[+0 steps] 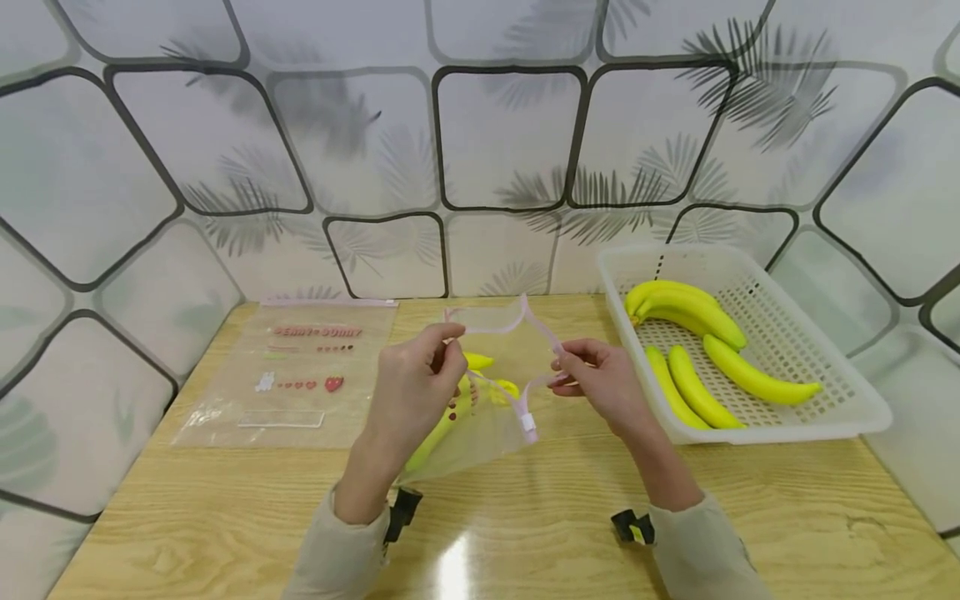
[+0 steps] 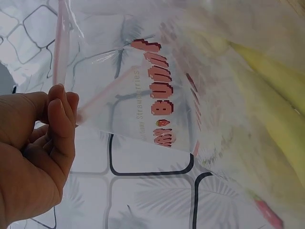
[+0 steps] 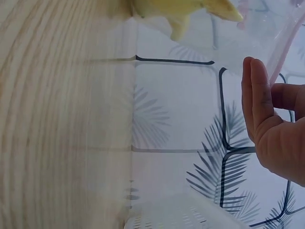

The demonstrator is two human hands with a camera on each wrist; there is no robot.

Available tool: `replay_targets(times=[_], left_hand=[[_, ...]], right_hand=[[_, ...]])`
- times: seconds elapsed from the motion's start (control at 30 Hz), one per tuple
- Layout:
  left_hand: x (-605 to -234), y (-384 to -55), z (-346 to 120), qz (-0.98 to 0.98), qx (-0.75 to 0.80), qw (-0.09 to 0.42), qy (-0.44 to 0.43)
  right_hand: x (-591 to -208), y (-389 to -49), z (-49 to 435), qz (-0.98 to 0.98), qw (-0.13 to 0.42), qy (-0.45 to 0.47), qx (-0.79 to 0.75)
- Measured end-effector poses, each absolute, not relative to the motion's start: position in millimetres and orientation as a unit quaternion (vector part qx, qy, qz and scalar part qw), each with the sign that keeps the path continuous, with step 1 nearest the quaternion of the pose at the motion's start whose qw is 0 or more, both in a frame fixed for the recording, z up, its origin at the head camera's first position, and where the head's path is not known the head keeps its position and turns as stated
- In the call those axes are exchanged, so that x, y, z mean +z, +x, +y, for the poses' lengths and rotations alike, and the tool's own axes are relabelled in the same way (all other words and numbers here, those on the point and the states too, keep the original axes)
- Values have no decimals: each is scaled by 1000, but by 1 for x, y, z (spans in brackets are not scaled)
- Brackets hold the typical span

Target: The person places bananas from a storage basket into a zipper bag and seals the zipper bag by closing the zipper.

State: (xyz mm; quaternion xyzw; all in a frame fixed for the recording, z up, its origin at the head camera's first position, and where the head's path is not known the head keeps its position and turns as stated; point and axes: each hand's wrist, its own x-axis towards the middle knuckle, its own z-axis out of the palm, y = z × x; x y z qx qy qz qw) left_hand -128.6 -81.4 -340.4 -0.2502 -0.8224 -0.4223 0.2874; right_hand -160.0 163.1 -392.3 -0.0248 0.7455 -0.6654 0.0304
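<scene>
A clear slider zip bag (image 1: 480,454) with a pink rim and red print is held up above the table, its mouth spread apart. Yellow bananas (image 2: 271,109) lie inside it, seen through the plastic. My left hand (image 1: 416,387) pinches the pink rim on the left between thumb and fingers. On the opposite side, my right hand (image 1: 607,383) pinches the rim with its thumb against the fingers. The white slider (image 1: 528,422) sits at the rim's near corner. In the right wrist view, banana tips (image 3: 174,9) show near the top edge.
A second clear zip bag (image 1: 217,417) with red print lies flat on the wooden table (image 1: 225,517) at left. At right stands a white perforated basket (image 1: 862,408) holding several bananas (image 1: 757,379). A patterned wall (image 1: 510,142) closes off the back.
</scene>
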Motion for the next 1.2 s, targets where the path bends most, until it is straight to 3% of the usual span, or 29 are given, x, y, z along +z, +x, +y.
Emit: replay_targets(times=[0.27,0.6,1.2], left_hand=[[-340,-123,-81,-824,-434,263,-252],[-334,-122,-87,-789,-456,320,-260],[-335,-129,-85,-776,-489,302,-260]], right_hand=[[-383,-148,162,745,9,-25,-667],[-374,-142,167,710,-32,-27,-703],[-369,-142,180,709,38,-62,-701]])
